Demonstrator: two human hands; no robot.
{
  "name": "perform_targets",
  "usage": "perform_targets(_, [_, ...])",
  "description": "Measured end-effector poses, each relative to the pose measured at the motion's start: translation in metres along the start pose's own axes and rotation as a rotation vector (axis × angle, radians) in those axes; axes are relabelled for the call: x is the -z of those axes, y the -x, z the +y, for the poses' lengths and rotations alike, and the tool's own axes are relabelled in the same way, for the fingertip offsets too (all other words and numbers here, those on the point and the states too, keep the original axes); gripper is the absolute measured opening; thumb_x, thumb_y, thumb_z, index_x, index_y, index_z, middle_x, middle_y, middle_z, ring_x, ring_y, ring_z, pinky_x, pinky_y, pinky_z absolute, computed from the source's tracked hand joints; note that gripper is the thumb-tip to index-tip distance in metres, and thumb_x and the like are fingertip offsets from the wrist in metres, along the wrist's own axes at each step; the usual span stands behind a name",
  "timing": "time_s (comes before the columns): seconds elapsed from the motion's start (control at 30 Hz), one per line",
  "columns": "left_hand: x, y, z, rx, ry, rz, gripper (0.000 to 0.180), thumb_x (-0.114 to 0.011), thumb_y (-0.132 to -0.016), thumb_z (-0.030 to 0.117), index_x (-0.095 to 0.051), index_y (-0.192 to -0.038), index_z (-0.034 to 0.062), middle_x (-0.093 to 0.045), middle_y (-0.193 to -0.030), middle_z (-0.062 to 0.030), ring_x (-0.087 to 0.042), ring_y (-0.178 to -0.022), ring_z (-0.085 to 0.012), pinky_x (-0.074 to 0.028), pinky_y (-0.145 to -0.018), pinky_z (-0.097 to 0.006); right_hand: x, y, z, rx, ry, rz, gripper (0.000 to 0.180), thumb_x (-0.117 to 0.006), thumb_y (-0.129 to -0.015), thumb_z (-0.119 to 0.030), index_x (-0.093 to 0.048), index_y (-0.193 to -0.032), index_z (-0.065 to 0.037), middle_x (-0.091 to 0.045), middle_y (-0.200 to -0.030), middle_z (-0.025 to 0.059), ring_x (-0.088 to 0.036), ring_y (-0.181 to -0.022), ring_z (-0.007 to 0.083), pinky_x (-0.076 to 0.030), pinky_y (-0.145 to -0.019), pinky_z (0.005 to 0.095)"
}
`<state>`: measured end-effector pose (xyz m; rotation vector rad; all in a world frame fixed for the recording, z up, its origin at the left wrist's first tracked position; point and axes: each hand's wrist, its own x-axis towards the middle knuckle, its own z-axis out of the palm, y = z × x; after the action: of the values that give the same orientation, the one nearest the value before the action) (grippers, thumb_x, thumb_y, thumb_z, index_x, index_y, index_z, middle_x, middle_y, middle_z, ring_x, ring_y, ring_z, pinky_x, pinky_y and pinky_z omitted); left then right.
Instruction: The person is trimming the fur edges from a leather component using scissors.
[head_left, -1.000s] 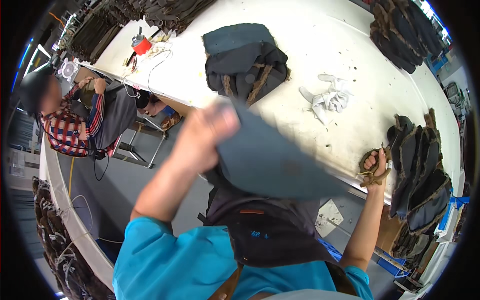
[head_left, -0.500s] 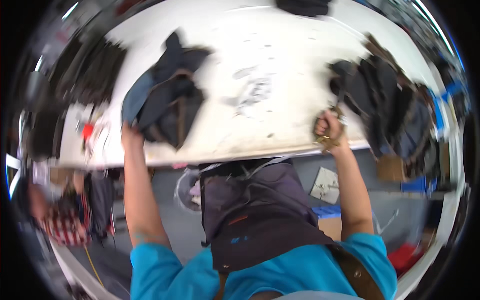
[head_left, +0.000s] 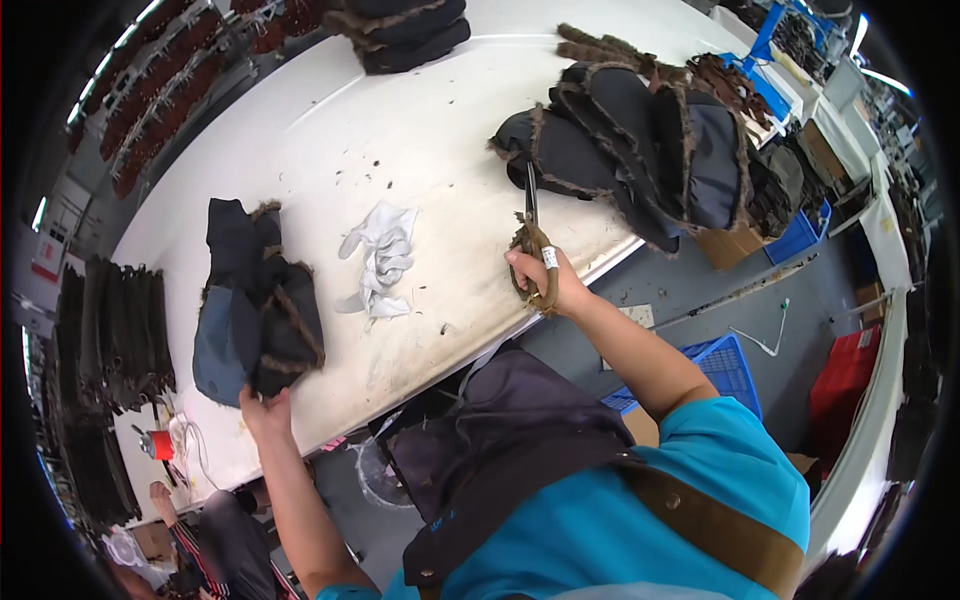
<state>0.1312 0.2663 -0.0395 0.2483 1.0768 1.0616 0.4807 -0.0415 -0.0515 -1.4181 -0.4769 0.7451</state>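
Observation:
My left hand (head_left: 265,408) grips the near edge of a fur-trimmed cloth piece (head_left: 225,340), dark with a blue-grey panel, lying on the left of the white table. Its fingertips are partly hidden under the cloth. In my right hand (head_left: 545,280) is a pair of scissors (head_left: 531,196), their handles wrapped in brownish material with a small white tag. The blades point away from me, and their tips overlap the left end of a pile of dark fur-edged cloth pieces (head_left: 640,140). Between my hands lies a crumpled pair of white gloves (head_left: 385,255).
A dark cloth stack (head_left: 415,40) stands at the far edge of the table (head_left: 430,130). Brown fur strips (head_left: 610,48) lie behind the right pile. Dark strips (head_left: 120,330) hang at left near a red spool (head_left: 158,445). A blue crate (head_left: 730,370) is below; another person (head_left: 235,540) sits lower left.
My view has turned to the right, so the table now slants. My left hand stays at the cloth piece; the scissors remain in my right hand, now with their blades plainly visible.

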Motion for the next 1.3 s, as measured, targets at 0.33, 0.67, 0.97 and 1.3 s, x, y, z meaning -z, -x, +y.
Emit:
perform_targets(0.33, [-0.077,-0.040,-0.055,-0.031,-0.089,-0.112,0.032,-0.047,-0.091,0.030,-0.048,-0.113,0.0056,-0.055,-0.101,-0.0079,-0.054,-0.097,-0.0209,-0.045,-0.086,-0.036,0.040,0.054,-0.059,0.290,0.149,0.186,0.020,-0.064,-0.084,-0.019,-0.055,-0.090,-0.002,-0.053,-0.065,-0.0009,-0.049,-0.057,0.0070,-0.041,-0.052,0.0225])
perform_targets(0.67, [-0.093,0.301,-0.025,-0.781,0.140,-1.888,0.018,-0.055,-0.088,0.018,-0.056,-0.097,0.0028,-0.056,-0.091,-0.0097,-0.059,-0.075,-0.0228,-0.049,-0.073,-0.039,0.231,0.076,-0.177,0.546,1.058,1.195,0.047,-0.072,-0.077,-0.037,-0.057,-0.100,0.002,-0.061,-0.088,0.0072,-0.056,-0.081,0.0175,-0.044,-0.076,0.0299])
perform_targets(0.97, [-0.091,0.336,-0.029,-0.882,0.232,-1.857,0.014,-0.052,-0.087,0.007,-0.055,-0.077,-0.0023,-0.059,-0.080,-0.0151,-0.061,-0.065,-0.0285,-0.053,-0.059,-0.039,0.271,0.039,-0.136,0.319,0.532,0.845,0.062,-0.075,-0.072,-0.039,-0.055,-0.108,0.007,-0.061,-0.093,0.0125,-0.055,-0.086,0.0193,-0.042,-0.081,0.0299])
perform_targets(1.3, [-0.074,0.329,-0.023,-0.527,0.196,-1.961,0.016,-0.053,-0.087,0.009,-0.060,-0.079,-0.0026,-0.061,-0.084,-0.0182,-0.062,-0.068,-0.0306,-0.050,-0.065,-0.039,0.227,0.038,-0.136,0.341,0.923,0.777,0.048,-0.072,-0.071,-0.020,-0.054,-0.107,0.007,-0.062,-0.091,0.0172,-0.058,-0.084,0.0237,-0.043,-0.081,0.0324])
